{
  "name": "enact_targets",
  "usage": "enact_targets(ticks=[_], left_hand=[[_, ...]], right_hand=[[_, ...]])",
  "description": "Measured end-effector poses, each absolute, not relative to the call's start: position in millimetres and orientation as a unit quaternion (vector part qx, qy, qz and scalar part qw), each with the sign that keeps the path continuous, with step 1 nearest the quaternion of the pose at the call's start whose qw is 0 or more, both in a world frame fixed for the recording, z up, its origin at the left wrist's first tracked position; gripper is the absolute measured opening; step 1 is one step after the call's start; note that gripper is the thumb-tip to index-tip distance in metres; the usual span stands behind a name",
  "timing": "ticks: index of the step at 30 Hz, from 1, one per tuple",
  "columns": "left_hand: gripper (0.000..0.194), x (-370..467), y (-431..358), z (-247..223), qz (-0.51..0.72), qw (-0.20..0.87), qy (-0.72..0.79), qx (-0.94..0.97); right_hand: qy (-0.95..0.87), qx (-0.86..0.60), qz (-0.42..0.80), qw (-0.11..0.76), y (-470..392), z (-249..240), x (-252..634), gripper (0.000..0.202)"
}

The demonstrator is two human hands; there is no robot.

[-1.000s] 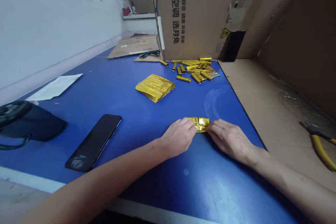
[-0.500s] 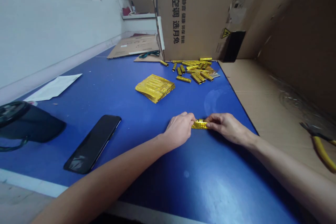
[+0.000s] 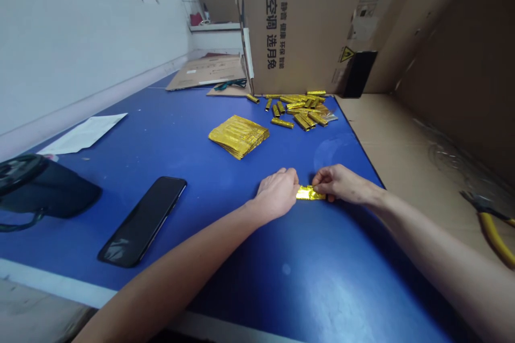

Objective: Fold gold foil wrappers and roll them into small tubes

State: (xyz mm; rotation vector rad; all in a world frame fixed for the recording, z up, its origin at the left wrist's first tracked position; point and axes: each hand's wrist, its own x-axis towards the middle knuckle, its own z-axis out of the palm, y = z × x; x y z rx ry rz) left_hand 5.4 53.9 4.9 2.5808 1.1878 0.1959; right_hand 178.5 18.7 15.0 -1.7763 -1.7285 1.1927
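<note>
A small strip of shiny gold foil [image 3: 308, 193] lies between my hands on the blue table. My left hand [image 3: 278, 193] is closed, its fingertips gripping the strip's left end. The fingers of my right hand [image 3: 338, 184] pinch the strip near its right end from above. Beyond my hands sits a fanned stack of flat gold foil pieces [image 3: 239, 135]. Farther back, several narrow gold foil tubes [image 3: 304, 119] lie in a loose pile against the cardboard box.
A large printed cardboard box [image 3: 309, 21] stands at the back. To the left are a black phone [image 3: 142, 221], a dark lidded mug [image 3: 48, 187] and a white paper packet [image 3: 84, 135]. Yellow-handled pliers [image 3: 494, 233] rest on cardboard at the right. Flat cardboard [image 3: 209, 71] lies behind.
My right hand has risen slightly and shifted its pinch on the gold foil strip. The strip's upper side now looks flatter and shows brighter. My left hand keeps its grip.
</note>
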Motion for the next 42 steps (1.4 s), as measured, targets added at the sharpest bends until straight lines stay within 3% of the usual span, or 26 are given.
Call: enact_targets(ticks=[6,11,20,31,42], left_hand=[[0.017,4,50,5,0.069,0.128,0.396,0.907],[0.017,4,49,7,0.058,0.171,0.39,0.903],[0.019,10,48,5,0.045,0.163,0.398,0.902],[0.011,11,43,4,0.051,0.143,0.4,0.904],[0.013,5,37,3,0.072,0.14,0.38,0.911]], right_hand=[[-0.625,-0.632,0.402,0.221,13,7,178,0.008],[-0.659,-0.633,0.338,0.227,6,2,178,0.012],[-0.742,-0.605,0.237,0.163,1,8,174,0.018],[-0.724,-0.682,0.063,0.089,-2,9,161,0.01],[-0.748,-0.65,0.071,0.115,-7,7,157,0.003]])
